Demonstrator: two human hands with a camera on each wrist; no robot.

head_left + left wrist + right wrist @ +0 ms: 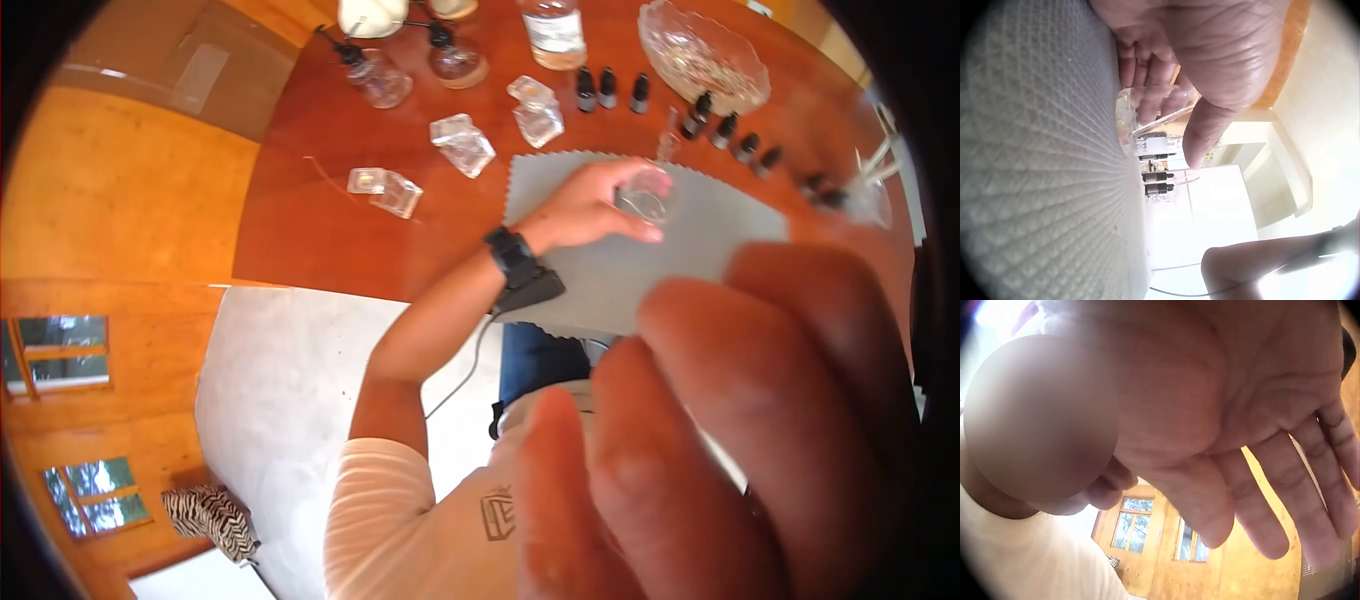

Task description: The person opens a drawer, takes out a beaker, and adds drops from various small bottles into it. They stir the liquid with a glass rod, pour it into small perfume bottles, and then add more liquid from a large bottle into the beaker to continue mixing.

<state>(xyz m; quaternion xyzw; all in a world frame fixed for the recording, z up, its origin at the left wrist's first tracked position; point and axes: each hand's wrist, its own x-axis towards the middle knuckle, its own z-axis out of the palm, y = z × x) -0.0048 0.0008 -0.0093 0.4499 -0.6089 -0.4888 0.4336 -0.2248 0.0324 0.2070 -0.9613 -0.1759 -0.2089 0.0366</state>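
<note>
My left hand [590, 205] holds a small clear glass beaker [648, 198] over the grey mat [700, 235]. In the left wrist view, the fingers [1155, 87] lie behind the glass and the thumb is on the near side. A black strap circles that wrist. My right hand [740, 400] is raised close in front of the head camera, large and blurred. The right wrist view shows its palm [1260, 419] bare, with the fingers extended and nothing in them.
Small black-capped bottles [608, 88] line the table's far side, beside a glass bowl [705, 60] of pale bits. Clear blocks [462, 145] stand left of the mat. Behind are a labelled bottle [555, 35] and glass bottles with black tops [378, 78]. A cable [465, 365] hangs below the left wrist.
</note>
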